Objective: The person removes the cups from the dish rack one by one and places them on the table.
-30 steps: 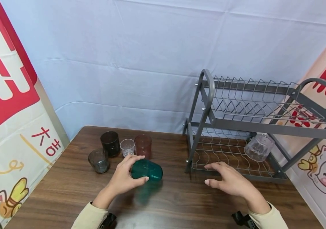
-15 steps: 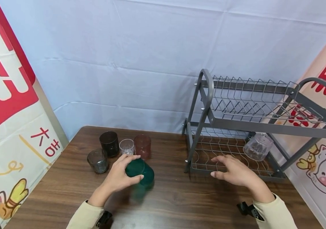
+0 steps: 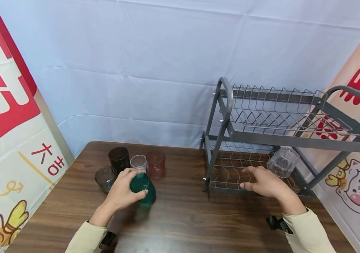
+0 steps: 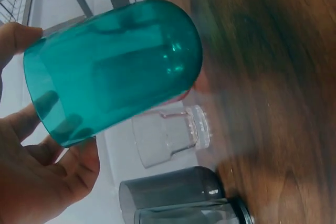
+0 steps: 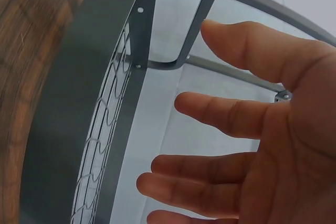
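Observation:
My left hand (image 3: pixel 121 190) grips a teal see-through tumbler (image 4: pixel 115 72) near its rim, thumb on one side and fingers on the other. The tumbler tilts over the tabletop, its rounded base pointing down and to the right in the head view. Close beyond it stand a small clear glass (image 4: pixel 165 137) and a reddish glass (image 3: pixel 156 164). To the left are a black glass (image 3: pixel 119 159) and a smoky grey glass (image 3: pixel 105 178), partly hidden by the hand. My right hand (image 3: pixel 263 182) holds nothing; its fingers are spread in front of the rack's lower shelf.
A grey two-tier dish rack (image 3: pixel 294 136) takes up the right side of the wooden table (image 3: pixel 186 218). One clear glass (image 3: pixel 283 162) leans at the right end of its lower shelf. A pale cloth hangs behind, with printed banners on both sides.
My left hand has carried the teal tumbler left, towards the other glasses, tipping it more upright. My right hand has moved a little right and up, over the lower shelf's front edge.

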The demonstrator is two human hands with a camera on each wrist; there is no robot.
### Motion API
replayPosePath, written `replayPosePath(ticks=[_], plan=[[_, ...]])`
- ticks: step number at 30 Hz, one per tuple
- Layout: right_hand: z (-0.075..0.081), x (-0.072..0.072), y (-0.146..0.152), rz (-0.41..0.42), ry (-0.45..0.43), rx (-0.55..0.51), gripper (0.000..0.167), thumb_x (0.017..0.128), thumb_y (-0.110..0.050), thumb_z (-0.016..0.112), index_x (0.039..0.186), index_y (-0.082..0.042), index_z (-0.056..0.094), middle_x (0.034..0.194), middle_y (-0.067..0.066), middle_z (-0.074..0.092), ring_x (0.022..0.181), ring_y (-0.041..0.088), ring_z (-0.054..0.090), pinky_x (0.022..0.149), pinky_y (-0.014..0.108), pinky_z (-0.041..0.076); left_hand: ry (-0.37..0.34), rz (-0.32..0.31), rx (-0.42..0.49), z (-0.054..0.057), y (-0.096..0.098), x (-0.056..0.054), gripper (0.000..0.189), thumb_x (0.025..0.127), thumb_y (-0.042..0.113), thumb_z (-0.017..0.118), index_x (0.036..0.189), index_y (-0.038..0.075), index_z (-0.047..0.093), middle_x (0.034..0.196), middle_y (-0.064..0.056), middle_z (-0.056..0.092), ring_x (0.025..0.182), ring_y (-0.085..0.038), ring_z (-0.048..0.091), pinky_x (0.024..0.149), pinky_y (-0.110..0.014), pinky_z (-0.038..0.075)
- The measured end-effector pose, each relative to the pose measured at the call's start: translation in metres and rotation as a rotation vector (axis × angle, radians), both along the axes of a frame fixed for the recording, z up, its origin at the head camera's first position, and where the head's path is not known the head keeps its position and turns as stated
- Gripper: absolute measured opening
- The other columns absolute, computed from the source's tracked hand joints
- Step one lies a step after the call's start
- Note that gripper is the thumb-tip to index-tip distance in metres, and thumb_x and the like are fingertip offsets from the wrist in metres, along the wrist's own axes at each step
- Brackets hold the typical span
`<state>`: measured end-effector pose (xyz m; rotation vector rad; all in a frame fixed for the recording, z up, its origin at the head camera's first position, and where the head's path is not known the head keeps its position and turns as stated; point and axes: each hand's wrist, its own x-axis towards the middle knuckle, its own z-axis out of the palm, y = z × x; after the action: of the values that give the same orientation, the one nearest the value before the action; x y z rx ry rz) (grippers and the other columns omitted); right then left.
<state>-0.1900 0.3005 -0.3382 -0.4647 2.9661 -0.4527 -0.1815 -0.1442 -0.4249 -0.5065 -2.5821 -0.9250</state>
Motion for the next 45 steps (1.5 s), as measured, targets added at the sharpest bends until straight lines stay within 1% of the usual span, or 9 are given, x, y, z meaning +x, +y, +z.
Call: replayPosePath(ticks=[7,13,18,23,32,36,40,43,45], plan=[[-0.001,-0.009,0.006,-0.024,-0.025,0.027,0.056,0.082,-0.034,0.069,0.121,0.004,0.054,0.112,0.029,0.054,0.102,0.046,0.05,0.076,0.055,0.043,-0.002,0.033,-0.047,0.0,-0.005,-0.005,0.057,0.068,0.034,0.079,0.119,0.015,0.062,0.116,-0.004,0.053,0.106,-0.025,0.047,0.074,-0.047,0.046],[0.001,-0.014,0.01,-0.055,-0.025,0.035,0.057,0.083,-0.034,0.068,0.123,0.004,0.053,0.116,0.03,0.052,0.106,0.049,0.047,0.078,0.057,0.041,-0.014,0.032,-0.067,0.001,-0.009,-0.009,0.06,0.069,0.034,0.08,0.121,0.013,0.061,0.118,-0.007,0.053,0.107,-0.028,0.048,0.075,-0.049,0.047],[0.004,-0.017,0.015,-0.061,-0.021,0.025,0.059,0.084,-0.036,0.067,0.124,0.005,0.052,0.115,0.033,0.051,0.104,0.05,0.047,0.076,0.057,0.042,-0.033,0.033,-0.082,0.002,-0.011,-0.013,0.059,0.07,0.034,0.079,0.121,0.012,0.06,0.119,-0.008,0.053,0.107,-0.029,0.048,0.075,-0.049,0.046],[0.005,-0.022,0.021,-0.066,-0.008,0.016,0.058,0.084,-0.033,0.066,0.124,0.007,0.051,0.117,0.033,0.051,0.105,0.05,0.047,0.078,0.057,0.042,-0.047,0.048,-0.104,0.005,-0.013,-0.016,0.058,0.07,0.033,0.079,0.12,0.012,0.06,0.119,-0.009,0.053,0.104,-0.028,0.048,0.074,-0.049,0.046],[0.009,-0.031,0.028,-0.077,-0.005,0.05,0.057,0.085,-0.033,0.067,0.121,0.009,0.052,0.116,0.033,0.051,0.104,0.051,0.047,0.077,0.057,0.042,-0.055,0.057,-0.114,0.009,-0.019,-0.022,0.063,0.07,0.03,0.079,0.125,0.009,0.056,0.12,-0.013,0.053,0.102,-0.031,0.049,0.073,-0.049,0.046],[0.012,-0.033,0.031,-0.099,-0.012,0.052,0.059,0.084,-0.035,0.067,0.121,0.009,0.052,0.115,0.033,0.051,0.103,0.051,0.048,0.075,0.056,0.042,-0.071,0.062,-0.126,0.011,-0.02,-0.025,0.06,0.07,0.03,0.079,0.123,0.01,0.059,0.119,-0.013,0.053,0.101,-0.031,0.049,0.072,-0.048,0.047],[0.015,-0.035,0.033,-0.127,-0.025,0.053,0.06,0.084,-0.033,0.066,0.124,0.009,0.05,0.117,0.037,0.046,0.105,0.052,0.045,0.075,0.057,0.042,-0.08,0.067,-0.134,0.013,-0.022,-0.029,0.056,0.07,0.03,0.078,0.12,0.011,0.061,0.117,-0.014,0.053,0.099,-0.032,0.048,0.07,-0.047,0.047],[0.016,-0.037,0.034,-0.142,-0.013,0.064,0.059,0.084,-0.03,0.066,0.124,0.009,0.05,0.118,0.038,0.044,0.108,0.054,0.041,0.078,0.06,0.039,-0.081,0.066,-0.138,0.015,-0.024,-0.031,0.056,0.07,0.03,0.078,0.12,0.01,0.06,0.116,-0.015,0.053,0.097,-0.032,0.048,0.068,-0.046,0.048],[0.017,-0.038,0.036,-0.141,0.012,0.073,0.058,0.082,-0.03,0.068,0.123,0.008,0.052,0.116,0.037,0.046,0.107,0.054,0.04,0.08,0.061,0.038,-0.079,0.065,-0.142,0.016,-0.024,-0.033,0.058,0.07,0.031,0.078,0.121,0.009,0.059,0.116,-0.016,0.052,0.096,-0.032,0.048,0.068,-0.045,0.048]])
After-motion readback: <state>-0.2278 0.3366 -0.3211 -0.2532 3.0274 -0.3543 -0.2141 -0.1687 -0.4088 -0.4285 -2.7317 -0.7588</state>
